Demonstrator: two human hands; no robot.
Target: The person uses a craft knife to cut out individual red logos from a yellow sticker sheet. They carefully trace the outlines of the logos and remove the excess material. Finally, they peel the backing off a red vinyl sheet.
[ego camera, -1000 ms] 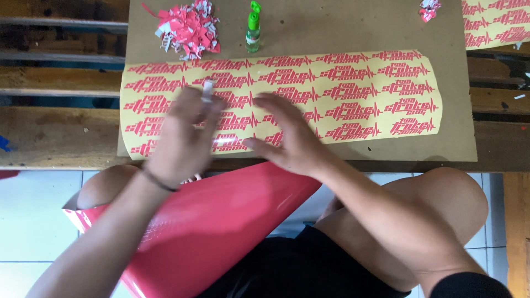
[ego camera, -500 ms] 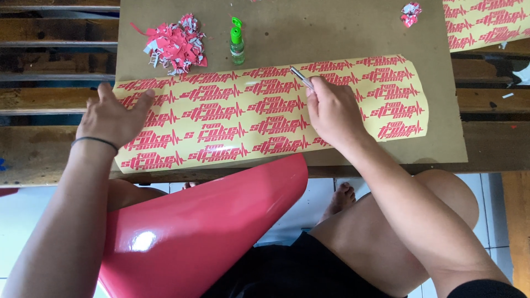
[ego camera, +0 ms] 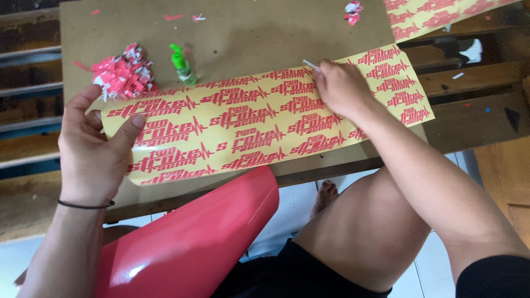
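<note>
1. A long yellow sticker sheet (ego camera: 265,118) covered with rows of red lettering designs lies across the middle of the frame, slanting up from lower left to upper right on a brown board (ego camera: 237,33).
2. The left hand (ego camera: 94,146), at the left of the frame, grips the sheet's left end: the thumb presses on top of the sheet, the fingers curl behind its edge, and that end is lifted slightly off the board. A thin black band circles the wrist, and the forearm runs down to the lower left corner.
3. The right hand (ego camera: 342,88), at upper centre right, rests knuckles-up on the sheet's upper edge, closed around a thin pale tool (ego camera: 310,64) whose tip pokes out toward the upper left. The forearm stretches diagonally down to the lower right corner.
4. Just above the sheet's left end, in the upper left, sits a pile of red and white scraps (ego camera: 124,74). Beside it, to the right, stands a small green bottle (ego camera: 182,66).
5. A few more scraps (ego camera: 351,11) lie at the top edge, and a second yellow sheet (ego camera: 436,14) shows in the upper right corner.
6. Below the board, a glossy red roll (ego camera: 187,243) lies across the person's lap, between bare knees.
</note>
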